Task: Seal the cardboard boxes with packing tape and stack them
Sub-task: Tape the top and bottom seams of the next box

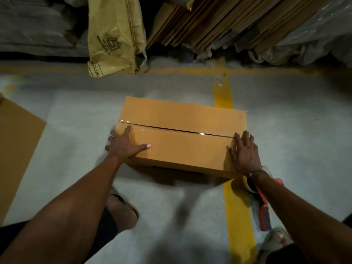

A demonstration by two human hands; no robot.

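Note:
A closed cardboard box (pixel 181 147) sits on the grey floor in front of me, with clear tape along its centre seam. My left hand (pixel 124 144) lies flat on the box's left top corner, fingers spread, some reaching over the left edge. My right hand (pixel 244 152) rests with straight fingers on the right top edge, at the end of the seam. A red tape dispenser (pixel 263 204) with a roll of tape lies on the floor under my right forearm, partly hidden.
Flattened cardboard sheets (pixel 219 21) lean against the back, with a yellow sack (pixel 114 35) to their left. Another cardboard piece (pixel 17 145) lies at the left edge. A yellow floor line (pixel 238 216) runs under the box's right end. My sandalled feet are near the bottom.

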